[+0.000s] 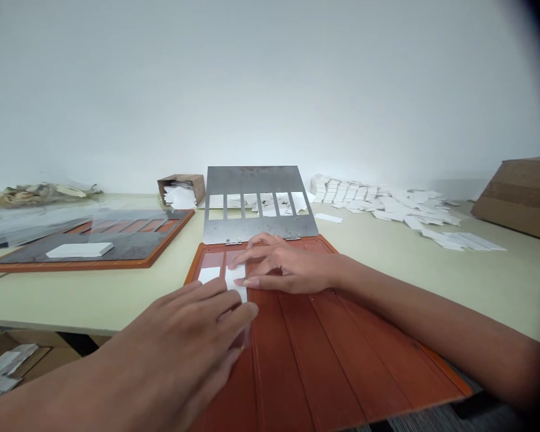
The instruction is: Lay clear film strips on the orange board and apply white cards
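Pale, bare wall rises behind a light green table, on which a grooved red-brown board lies with its slotted metal plate hinged up at the far edge. The left hand reaches in from the lower left, back upward, fingers bent inward at the card's near end; its thumb is hidden, so I cannot tell whether it grips. From the right, the forearm slants low across the board; the right hand is palm-down, fingers loosely spread, tips touching a white card in the second groove from the left.
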Demonstrator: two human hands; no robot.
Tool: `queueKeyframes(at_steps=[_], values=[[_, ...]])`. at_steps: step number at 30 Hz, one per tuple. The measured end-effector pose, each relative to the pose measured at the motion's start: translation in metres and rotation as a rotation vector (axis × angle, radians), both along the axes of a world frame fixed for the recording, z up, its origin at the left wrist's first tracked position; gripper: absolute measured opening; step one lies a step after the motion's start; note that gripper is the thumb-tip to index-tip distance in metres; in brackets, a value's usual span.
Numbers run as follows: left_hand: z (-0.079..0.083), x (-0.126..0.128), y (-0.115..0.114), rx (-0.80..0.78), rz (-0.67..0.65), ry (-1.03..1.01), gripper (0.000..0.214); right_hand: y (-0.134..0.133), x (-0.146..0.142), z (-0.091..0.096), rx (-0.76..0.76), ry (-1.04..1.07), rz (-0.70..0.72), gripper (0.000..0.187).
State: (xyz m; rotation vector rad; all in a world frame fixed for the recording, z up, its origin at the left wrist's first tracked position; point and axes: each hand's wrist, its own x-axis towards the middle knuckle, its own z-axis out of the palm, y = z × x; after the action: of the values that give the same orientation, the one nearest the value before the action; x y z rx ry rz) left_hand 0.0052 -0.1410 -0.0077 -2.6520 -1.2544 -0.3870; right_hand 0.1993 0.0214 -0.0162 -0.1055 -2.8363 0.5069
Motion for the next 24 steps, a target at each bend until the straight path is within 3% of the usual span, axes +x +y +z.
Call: queueKeyframes(at_steps=[6,11,14,24], values=[[-0.007,0.002,0.014,0.161,0.031,0.256,0.028,0.000,0.002,0.000,-0.032,-0.025,-0.021,0.046],[0.002,-0.008,0.002,0.051,-0.027,0.074,0.020,0.001,0.000,-0.002,-0.041,0.012,0.015,0.039],[0.009,-0.013,-0.001,0.080,-0.019,0.024,0.027,0.002,0.000,-0.004,-0.039,0.017,0.025,0.037],[-0.001,-0.010,0.026,0.277,0.019,0.281,0.045,0.000,0.001,0.000,-0.075,-0.002,0.026,0.046]])
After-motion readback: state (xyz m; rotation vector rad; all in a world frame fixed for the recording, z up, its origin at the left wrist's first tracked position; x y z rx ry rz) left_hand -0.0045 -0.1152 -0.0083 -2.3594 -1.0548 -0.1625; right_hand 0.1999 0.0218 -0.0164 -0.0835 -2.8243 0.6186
